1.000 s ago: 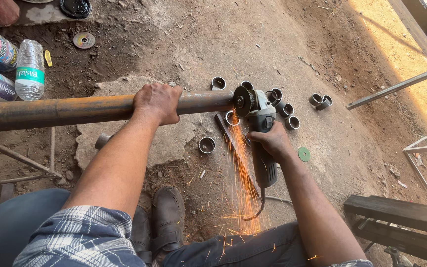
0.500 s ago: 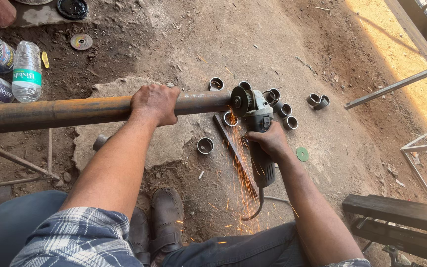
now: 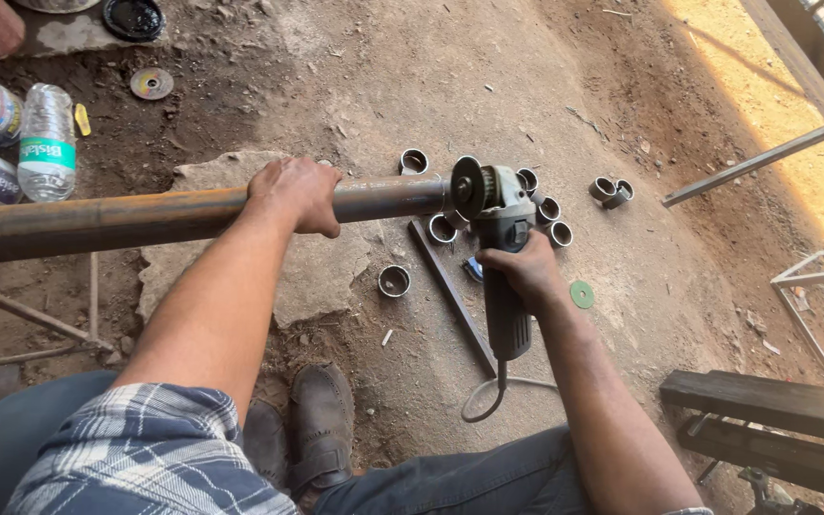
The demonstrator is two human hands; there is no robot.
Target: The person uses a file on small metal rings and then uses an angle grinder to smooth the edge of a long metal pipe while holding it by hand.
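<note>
Rusty steel pipe runs level across the dirt floor, the left hand wrapped tight around it. The right hand is closed on the grinder, whose disc meets the pipe's end. Cut rings lie on the floor just beyond; a plastic bottle lies far left.

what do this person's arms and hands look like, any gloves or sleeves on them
Both hands are bare, with no gloves, rings or watch to be seen. The left hand comes off a forearm left uncovered up to a blue, grey and white plaid sleeve pushed or rolled up near the elbow. The right hand also has an uncovered forearm; only a sliver of cloth shows by the frame's bottom edge.
</note>
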